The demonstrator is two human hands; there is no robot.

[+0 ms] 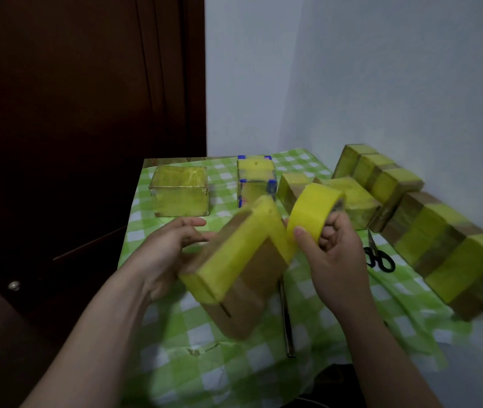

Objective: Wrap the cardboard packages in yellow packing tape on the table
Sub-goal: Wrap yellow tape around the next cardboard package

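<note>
Table: green checked cloth (234, 363) in the corner of the room, with all the work on it.
Banded row: a long run of cardboard packages (455, 254) along the right side, with alternating yellow and bare brown stripes.
Wrapped box: fully yellow (180, 191), at the far left, well apart from the hands.
Held package: a brown box (252, 272) tipped up on its near lower corner in mid-table. Its long axis leans up and away, and one yellow band runs over its top edge.
Tape roll: yellow (311, 213), just right of the package's upper corner, its strip running onto that corner.
Right hand: (331, 260) curled through the roll's core with the thumb on the outer face. It is the nearer hand for pulling tape round, I'd say.
Left hand: (163, 251) fingers straight, propping the package from its left.
Scissors: black (377, 256), just right of the right hand.
</note>
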